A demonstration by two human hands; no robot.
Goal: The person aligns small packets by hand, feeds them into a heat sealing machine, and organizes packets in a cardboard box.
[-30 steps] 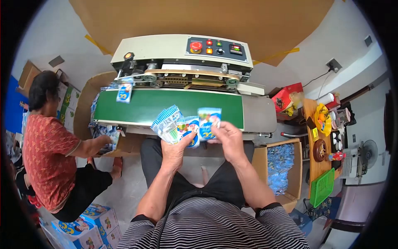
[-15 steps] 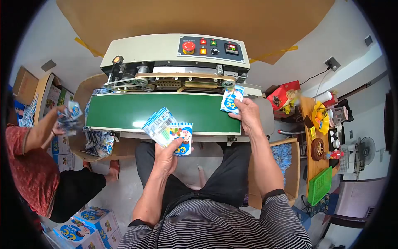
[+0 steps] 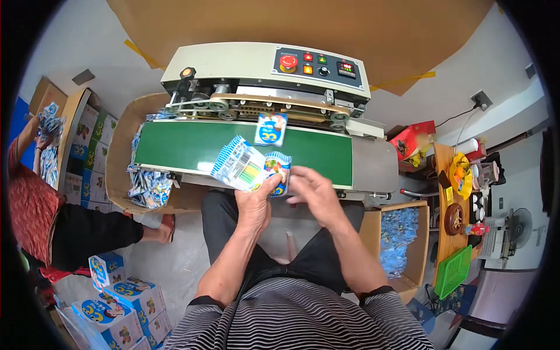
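Observation:
My left hand [image 3: 255, 204] is closed on a fan of blue-and-white snack packets [image 3: 240, 166], some back side up and one showing its printed front [image 3: 277, 175]. Just to the right, my right hand [image 3: 315, 192] has its fingers apart at the edge of that front packet; slight blur hides whether they touch it. Another packet [image 3: 271, 129] stands with its top edge in the sealing machine [image 3: 233, 67], over the green conveyor belt [image 3: 186, 146].
A carton [image 3: 119, 175] of packets sits below the belt's left end; another carton [image 3: 423, 245] is at my right. A co-worker [image 3: 41, 216] handles packets at far left. Printed boxes [image 3: 111, 315] are stacked on the floor. A wooden table [image 3: 446, 204] stands right.
The packet my right hand held is now released at the sealer, further left along the belt. My right hand has come back toward the packets in my left hand. The co-worker has moved farther back.

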